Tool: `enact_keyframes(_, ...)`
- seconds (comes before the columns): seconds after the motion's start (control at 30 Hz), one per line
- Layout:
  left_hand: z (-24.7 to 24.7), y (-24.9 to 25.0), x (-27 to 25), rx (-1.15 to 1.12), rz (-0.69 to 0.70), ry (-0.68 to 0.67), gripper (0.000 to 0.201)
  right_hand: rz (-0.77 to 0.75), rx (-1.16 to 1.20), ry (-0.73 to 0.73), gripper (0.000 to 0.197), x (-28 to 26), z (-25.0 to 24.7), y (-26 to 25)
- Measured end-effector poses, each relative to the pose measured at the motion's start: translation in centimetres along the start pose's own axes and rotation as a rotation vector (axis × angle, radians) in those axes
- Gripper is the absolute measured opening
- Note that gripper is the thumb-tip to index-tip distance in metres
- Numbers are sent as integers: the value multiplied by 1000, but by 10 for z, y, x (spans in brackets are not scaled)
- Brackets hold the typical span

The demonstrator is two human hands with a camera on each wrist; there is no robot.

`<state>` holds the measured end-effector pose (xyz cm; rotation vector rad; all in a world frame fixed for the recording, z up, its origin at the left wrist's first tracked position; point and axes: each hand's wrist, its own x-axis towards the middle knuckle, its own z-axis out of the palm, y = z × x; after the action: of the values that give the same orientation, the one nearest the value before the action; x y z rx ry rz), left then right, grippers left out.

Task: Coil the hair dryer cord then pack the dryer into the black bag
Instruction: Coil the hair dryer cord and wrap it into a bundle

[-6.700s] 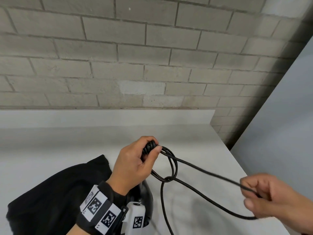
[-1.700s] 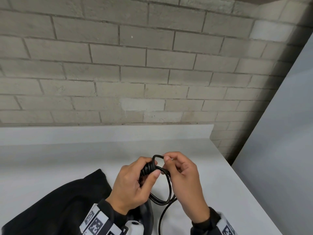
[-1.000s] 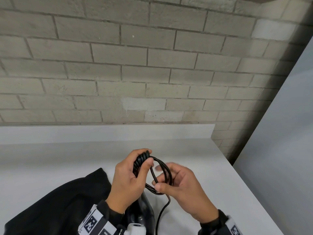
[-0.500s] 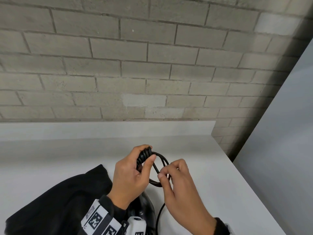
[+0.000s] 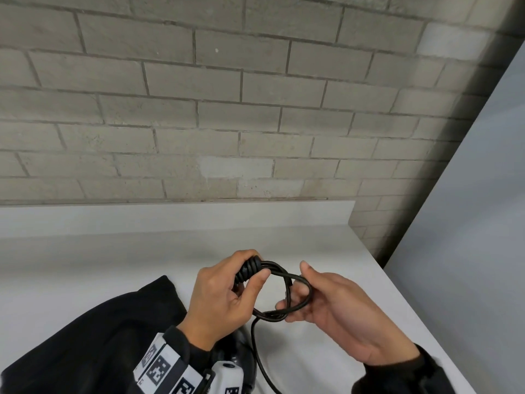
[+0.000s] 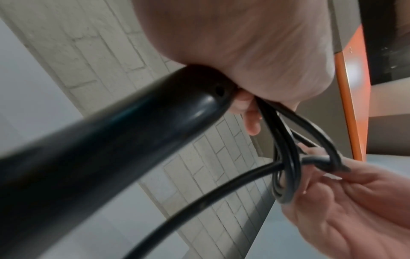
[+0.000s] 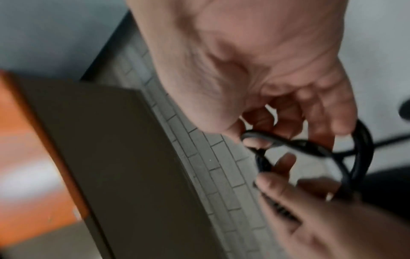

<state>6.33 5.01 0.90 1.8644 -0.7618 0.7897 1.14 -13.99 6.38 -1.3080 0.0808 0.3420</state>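
left hand [image 5: 224,297] is clamped round the ribbed end of the hair dryer [image 6: 93,150] handle, thumb pinning the cord [image 5: 287,291] loops, all held above the white table [image 5: 85,268]. right hand [image 5: 335,308], at 3 o'clock of the left, curls its fingers through the coil and grips it, slack cord dropping toward 6 o'clock. black bag [image 5: 93,336] lies on the table at 8 o'clock of the hands.

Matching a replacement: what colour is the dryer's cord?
Black; the cord shows best in the head view.
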Motion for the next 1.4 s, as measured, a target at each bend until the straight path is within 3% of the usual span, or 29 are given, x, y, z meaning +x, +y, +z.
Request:
enact_keyframes(0.07, 2, 0, 0, -21, -21, 8, 22, -104, -199, -8, 45, -2, -3, 2)
enact_keyframes(0.13, 3, -3, 0, -44, -48, 23, 24, -202, -376, -50, 32, -6, -5, 5)
enact_keyframes(0.23, 1, -5, 0, -60, -83, 39, 30, -294, -454, -68, 14, -8, -5, 10)
enact_keyframes(0.4, 0, -3, -1, -94, -117, 25, 45, -289, -363, -34, 23, -6, 2, 7)
enact_keyframes(0.6, 0, -6, 5, -41, -60, -5, 22, -87, 62, 79, 28, -1, 2, -5)
enact_keyframes(0.73, -2, -9, 5, -28, -54, -4, 27, -2, -258, -107, 33, -5, -19, -18)
enact_keyframes(0.8, -4, -11, 5, -34, -64, -4, 26, -89, -298, -209, 37, -9, -32, -18)
enact_keyframes(0.87, -6, -14, 6, -58, -114, 23, 25, -249, -75, -238, 37, -11, -38, -8)
enact_keyframes(0.93, -9, -17, 7, -73, -150, 41, 25, -348, 171, -182, 38, -11, -38, 10)
enact_keyframes(1.0, -9, -19, 7, -47, -142, 23, 26, -356, 201, -106, 36, -12, -37, 25)
enact_keyframes(1.07, -8, -20, 7, -45, -143, 16, 27, -281, 27, -73, 39, -17, -43, 27)
enact_keyframes(1.17, -6, -18, 7, -41, -125, 7, 28, -188, -638, -141, 46, -25, -67, 7)
enact_keyframes(1.2, -6, -19, 8, -40, -133, 7, 27, -185, -748, -186, 49, -29, -78, -2)
enact_keyframes(1.27, -10, -21, 8, -56, -191, 51, 24, -263, -597, -192, 48, -39, -93, -13)
enact_keyframes(1.37, -18, -29, 8, -58, -252, 93, 21, -331, 53, -196, 40, -45, -107, -2)
enact_keyframes(1.4, -20, -29, 8, -54, -263, 91, 22, -321, 85, -185, 38, -45, -111, 6)
